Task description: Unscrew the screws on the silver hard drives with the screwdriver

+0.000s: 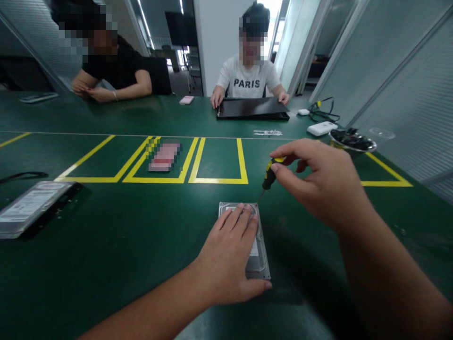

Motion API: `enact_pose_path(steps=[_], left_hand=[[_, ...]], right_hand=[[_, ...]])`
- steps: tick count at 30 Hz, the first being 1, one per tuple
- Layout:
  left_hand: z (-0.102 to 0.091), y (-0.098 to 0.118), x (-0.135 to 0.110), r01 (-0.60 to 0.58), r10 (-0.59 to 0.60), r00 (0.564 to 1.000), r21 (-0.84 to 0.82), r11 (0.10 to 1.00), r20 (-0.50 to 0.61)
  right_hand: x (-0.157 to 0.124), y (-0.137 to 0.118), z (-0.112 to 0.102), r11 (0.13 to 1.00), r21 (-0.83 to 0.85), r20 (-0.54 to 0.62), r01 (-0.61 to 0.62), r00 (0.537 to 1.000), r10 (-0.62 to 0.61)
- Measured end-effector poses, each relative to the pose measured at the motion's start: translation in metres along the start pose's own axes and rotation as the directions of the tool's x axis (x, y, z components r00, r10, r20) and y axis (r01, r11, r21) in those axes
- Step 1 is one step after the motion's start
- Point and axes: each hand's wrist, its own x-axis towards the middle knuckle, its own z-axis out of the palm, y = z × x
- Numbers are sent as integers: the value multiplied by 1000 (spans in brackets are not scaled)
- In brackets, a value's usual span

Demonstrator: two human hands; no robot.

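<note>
A silver hard drive (261, 257) lies on the green table in front of me. My left hand (230, 255) rests flat over it, fingers stretched across its top and the thumb at its near edge, covering much of the drive. In my right hand (311, 177) is a small screwdriver (269, 177) with a black and yellow handle, pinched between thumb and index finger. The screwdriver leans, and its thin shaft points down at the drive's far right corner. Whether the tip sits in a screw is too small to tell.
Several drives in a clear-topped stack (33, 208) lie at left. Yellow tape (219, 181) marks boxes, one with a pink pack (165, 157). A bowl of dark items (352, 140) and a white device (322, 128) stand at right. Two people sit opposite, one holding a black panel (253, 108).
</note>
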Motion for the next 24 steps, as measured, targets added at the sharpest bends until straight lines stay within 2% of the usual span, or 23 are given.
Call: enact_pose_path(steps=[24], left_hand=[[1,0,0,-5,5,1000,4,1000,-5]], right_hand=[[1,0,-2,999,10,5,37,999,-37]])
